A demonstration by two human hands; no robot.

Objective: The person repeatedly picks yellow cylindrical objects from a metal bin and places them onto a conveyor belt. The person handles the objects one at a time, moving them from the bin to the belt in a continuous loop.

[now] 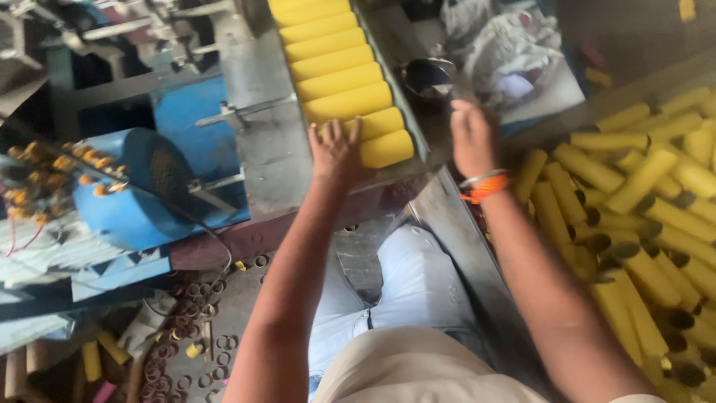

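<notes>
The left hand (pixel 337 151) is seen laid flat, fingers spread and holding nothing, against the nearest yellow tubes (pixel 373 123) of a row lined up side by side in a sloping metal chute (pixel 257 112), seemingly so the row is kept from rolling down. The right hand (pixel 473 138) is raised just beside the chute's lower corner; it is blurred, so its grip cannot be told. A heap of loose yellow tubes (pixel 649 224) lies in a bin to the right of that hand, within easy reach.
</notes>
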